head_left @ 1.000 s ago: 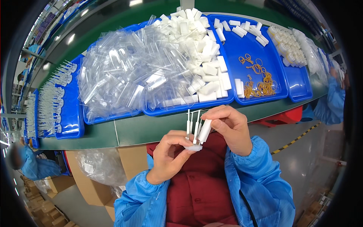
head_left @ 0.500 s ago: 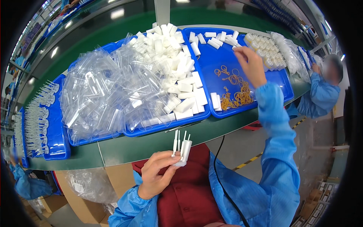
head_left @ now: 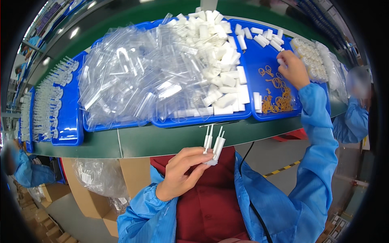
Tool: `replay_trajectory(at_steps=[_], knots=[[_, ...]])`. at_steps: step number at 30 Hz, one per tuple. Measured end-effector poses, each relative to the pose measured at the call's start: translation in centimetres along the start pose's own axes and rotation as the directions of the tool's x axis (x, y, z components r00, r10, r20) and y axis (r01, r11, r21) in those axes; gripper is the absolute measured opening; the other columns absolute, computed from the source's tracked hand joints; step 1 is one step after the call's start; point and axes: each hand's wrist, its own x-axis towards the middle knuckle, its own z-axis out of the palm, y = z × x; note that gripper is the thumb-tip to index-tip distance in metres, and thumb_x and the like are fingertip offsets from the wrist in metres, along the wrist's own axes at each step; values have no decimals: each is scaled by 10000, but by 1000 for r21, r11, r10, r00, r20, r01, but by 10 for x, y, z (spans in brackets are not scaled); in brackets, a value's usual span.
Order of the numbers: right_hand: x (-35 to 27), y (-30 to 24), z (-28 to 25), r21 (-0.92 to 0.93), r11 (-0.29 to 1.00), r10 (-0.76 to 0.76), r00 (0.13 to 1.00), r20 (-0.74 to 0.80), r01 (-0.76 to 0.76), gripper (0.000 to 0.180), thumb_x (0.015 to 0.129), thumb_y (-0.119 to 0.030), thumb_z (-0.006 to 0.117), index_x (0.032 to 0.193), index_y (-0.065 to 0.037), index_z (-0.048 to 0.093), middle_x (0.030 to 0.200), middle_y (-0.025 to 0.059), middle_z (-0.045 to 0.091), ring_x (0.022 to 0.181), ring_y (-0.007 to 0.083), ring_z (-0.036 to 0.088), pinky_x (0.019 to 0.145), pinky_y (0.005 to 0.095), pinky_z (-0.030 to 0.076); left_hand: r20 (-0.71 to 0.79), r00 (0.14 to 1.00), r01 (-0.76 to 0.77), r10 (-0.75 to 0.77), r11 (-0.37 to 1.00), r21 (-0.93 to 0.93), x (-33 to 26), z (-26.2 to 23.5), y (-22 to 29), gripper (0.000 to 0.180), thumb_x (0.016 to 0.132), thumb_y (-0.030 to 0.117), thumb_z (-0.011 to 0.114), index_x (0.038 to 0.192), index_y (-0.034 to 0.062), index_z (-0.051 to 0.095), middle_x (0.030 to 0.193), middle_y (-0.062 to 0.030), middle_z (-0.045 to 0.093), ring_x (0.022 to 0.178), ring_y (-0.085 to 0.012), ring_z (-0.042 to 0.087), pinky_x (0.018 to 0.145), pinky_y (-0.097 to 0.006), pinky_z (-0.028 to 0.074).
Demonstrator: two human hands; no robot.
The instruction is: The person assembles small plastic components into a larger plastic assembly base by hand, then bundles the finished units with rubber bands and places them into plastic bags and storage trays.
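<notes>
My left hand (head_left: 182, 172) pinches the base of a small white plastic part with upright prongs (head_left: 208, 142), held in front of my chest. A white sleeve (head_left: 219, 148) stands on one side of this part. Over the right blue tray (head_left: 265, 54), my right hand (head_left: 295, 71) has its fingertips closed around a small white piece (head_left: 280, 62), which looks like one of the short white sleeves (head_left: 261, 40) lying at that tray's far end. Its far side is hidden by the fingers. Tan rubber bands (head_left: 277, 103) lie nearer in the same tray.
Left of it, a blue tray holds piled white blocks (head_left: 227, 91) and clear plastic sleeves (head_left: 133, 73). Pronged white parts (head_left: 46, 105) fill trays at far left. Bagged white parts (head_left: 310, 60) lie at right. Cardboard boxes (head_left: 87, 194) stand below the green table (head_left: 137, 141); co-workers sit either side.
The view has shifted, so the trays appear farther right and higher. My right hand has drawn back slightly from the loose sleeves with a white piece in its fingertips. My left hand keeps its hold.
</notes>
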Motion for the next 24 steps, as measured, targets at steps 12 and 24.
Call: replay_trajectory(at_steps=[12, 24], knots=[[-104, -216, -20, 801, -587, 138, 962, 237, -113, 299, 882, -67, 584, 1169, 3, 539, 1110, 153, 650, 987, 219, 650, 913, 365, 512, 52, 999, 1, 4, 996, -94, -6, -4, 12, 311, 809, -79, 725, 1105, 14, 700, 1106, -149, 672, 975, -275, 693, 817, -350, 578], [-117, -213, -9, 958, -286, -83, 995, -55, 29, 92, 920, -20, 656, 1009, -32, 678, 1000, 134, 725, 989, 237, 685, 1124, 478, 353, 28, 998, -51, 52, 998, -25, -12, -8, 10, 309, 802, -75, 729, 1094, 18, 690, 1110, -147, 682, 971, -294, 693, 811, -363, 574]])
